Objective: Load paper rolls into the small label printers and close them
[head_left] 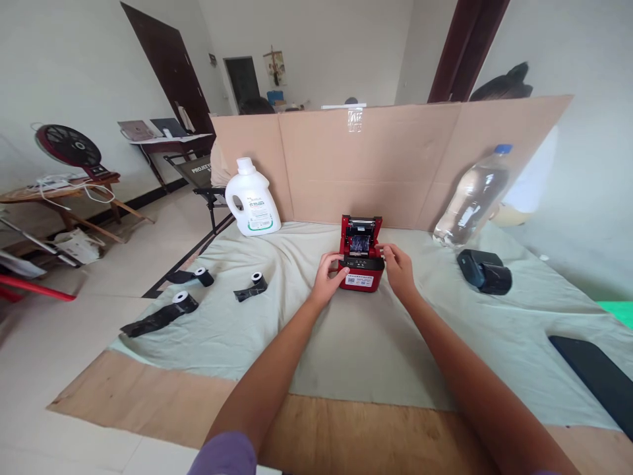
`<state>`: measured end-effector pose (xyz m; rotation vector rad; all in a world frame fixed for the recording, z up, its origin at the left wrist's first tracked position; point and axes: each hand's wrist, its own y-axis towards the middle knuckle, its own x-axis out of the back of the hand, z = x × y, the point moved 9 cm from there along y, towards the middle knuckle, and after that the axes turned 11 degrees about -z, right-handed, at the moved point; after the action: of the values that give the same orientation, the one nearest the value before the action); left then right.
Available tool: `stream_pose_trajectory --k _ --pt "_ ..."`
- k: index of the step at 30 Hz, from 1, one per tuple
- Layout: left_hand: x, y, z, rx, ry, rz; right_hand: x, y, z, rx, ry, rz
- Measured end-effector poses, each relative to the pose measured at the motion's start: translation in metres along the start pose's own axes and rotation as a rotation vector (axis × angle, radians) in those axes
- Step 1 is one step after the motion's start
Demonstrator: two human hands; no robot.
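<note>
A small red and black receipt printer stands on the green cloth with its lid raised. Inside it sits a roll wrapped in dark, shiny film. My left hand grips the printer's left side, thumb on the front edge and fingers towards the back. On the opposite side, my right hand has its fingertips bent in against the printer's right edge, near the open compartment. Parts of the fingers on both sides are hidden by the printer or too small to make out.
Several black paper rolls lie to the left on the green cloth. A white detergent jug and a water bottle flank the cardboard screen. At right are a black device and a phone.
</note>
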<state>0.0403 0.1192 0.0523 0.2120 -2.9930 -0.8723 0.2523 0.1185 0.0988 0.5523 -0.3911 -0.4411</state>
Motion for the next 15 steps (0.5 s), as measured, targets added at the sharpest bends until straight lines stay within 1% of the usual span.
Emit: stream_pose_trajectory --k 2,5,8,11,13,15 --pt "0.000 0.000 -0.001 -0.001 -0.013 0.017 -0.013 0.026 -0.008 -0.095 -0.048 0.093" --pt "0.000 0.000 -0.007 -0.043 -0.023 0.036 -0.037 0.051 -0.013 -0.140 -0.137 0.256" --pt "0.003 -0.001 -0.015 -0.107 0.013 0.024 -0.048 0.053 -0.012 -0.197 -0.082 0.329" --pt "0.009 0.000 -0.014 -0.086 0.013 -0.037 -0.050 0.047 -0.012 -0.279 -0.012 0.367" --pt "0.011 0.000 -0.009 -0.040 -0.029 -0.062 -0.053 0.048 -0.013 -0.280 -0.078 0.423" --pt "0.011 0.000 -0.004 -0.001 -0.070 -0.066 -0.062 0.052 -0.014 -0.229 -0.199 0.518"
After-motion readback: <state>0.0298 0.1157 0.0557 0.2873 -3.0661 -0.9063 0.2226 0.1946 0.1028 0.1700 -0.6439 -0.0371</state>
